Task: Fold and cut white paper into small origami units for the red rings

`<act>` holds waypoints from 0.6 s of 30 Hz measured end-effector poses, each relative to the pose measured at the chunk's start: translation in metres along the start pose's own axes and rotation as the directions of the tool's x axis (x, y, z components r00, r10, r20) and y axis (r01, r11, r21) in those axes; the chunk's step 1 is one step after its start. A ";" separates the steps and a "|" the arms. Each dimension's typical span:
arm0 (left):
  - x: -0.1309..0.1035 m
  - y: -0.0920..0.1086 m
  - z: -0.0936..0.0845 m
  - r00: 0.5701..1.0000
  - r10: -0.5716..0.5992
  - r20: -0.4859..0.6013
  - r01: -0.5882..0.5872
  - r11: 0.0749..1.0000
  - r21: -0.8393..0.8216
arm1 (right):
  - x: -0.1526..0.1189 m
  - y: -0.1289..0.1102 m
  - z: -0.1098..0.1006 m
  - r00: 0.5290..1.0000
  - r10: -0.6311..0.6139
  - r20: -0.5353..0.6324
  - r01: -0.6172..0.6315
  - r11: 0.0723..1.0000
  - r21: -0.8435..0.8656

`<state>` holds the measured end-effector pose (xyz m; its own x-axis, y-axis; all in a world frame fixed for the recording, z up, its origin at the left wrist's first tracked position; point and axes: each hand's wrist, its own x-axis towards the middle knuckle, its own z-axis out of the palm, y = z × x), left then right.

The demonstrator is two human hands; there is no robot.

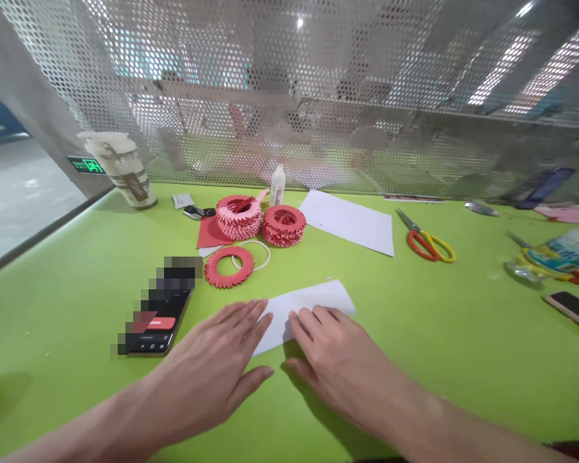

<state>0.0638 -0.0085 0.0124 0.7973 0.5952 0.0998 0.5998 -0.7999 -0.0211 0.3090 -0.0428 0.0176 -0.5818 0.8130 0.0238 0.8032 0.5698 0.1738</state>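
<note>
Paper under flat left hand and curled right hand, thumbs spread. Cup near far left corner of table, bottle by far edge.

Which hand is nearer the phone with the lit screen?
Left. The left hand is close beside the lit phone, on its right side; the right hand is farther right, past the left hand.

the dark sign shows a green running-figure pictogram; other lettering is illegible.
</note>
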 end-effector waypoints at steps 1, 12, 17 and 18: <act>0.001 0.004 0.002 1.000 0.003 0.006 -0.003 1.000 0.003 | 0.002 0.001 -0.001 1.000 -0.013 0.005 0.013 1.000 -0.015; -0.006 0.003 0.016 0.995 0.089 -0.033 -0.089 0.996 0.021 | 0.030 0.007 0.013 0.996 0.047 -0.076 -0.047 0.999 0.003; -0.009 -0.001 0.022 0.990 0.107 -0.090 -0.104 0.994 0.030 | 0.017 0.027 0.019 0.990 0.124 -0.061 -0.128 0.990 -0.062; -0.009 -0.001 0.023 0.989 0.108 -0.102 -0.105 0.994 0.030 | 0.014 0.032 0.020 0.989 0.137 -0.060 -0.141 0.987 -0.075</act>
<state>0.0572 -0.0114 -0.0115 0.8463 0.4945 0.1979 0.5142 -0.8554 -0.0615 0.3288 -0.0108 0.0040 -0.4730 0.8746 0.1067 0.8655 0.4385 0.2422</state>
